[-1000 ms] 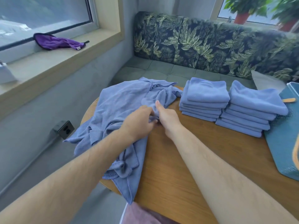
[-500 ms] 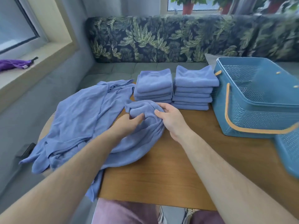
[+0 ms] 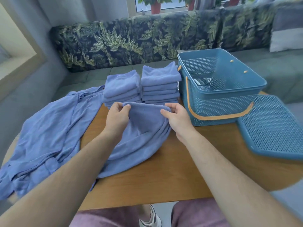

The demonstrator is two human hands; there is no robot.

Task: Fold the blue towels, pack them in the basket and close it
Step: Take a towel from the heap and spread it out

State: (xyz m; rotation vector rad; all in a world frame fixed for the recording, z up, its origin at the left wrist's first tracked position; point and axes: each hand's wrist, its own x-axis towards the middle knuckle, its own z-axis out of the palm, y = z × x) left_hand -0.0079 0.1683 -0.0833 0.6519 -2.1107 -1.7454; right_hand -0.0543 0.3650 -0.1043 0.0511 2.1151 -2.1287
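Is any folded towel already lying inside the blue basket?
No, the basket shows only its bare mesh floor, and the folded towels stand in two stacks beside it on the table.

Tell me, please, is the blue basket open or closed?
Open: the basket is uncovered, and its lid lies beside it on the table.

Wooden table (image 3: 164,182) carries loose blue towels (image 3: 49,136), two folded stacks (image 3: 141,86), basket (image 3: 218,99), lid (image 3: 275,128).
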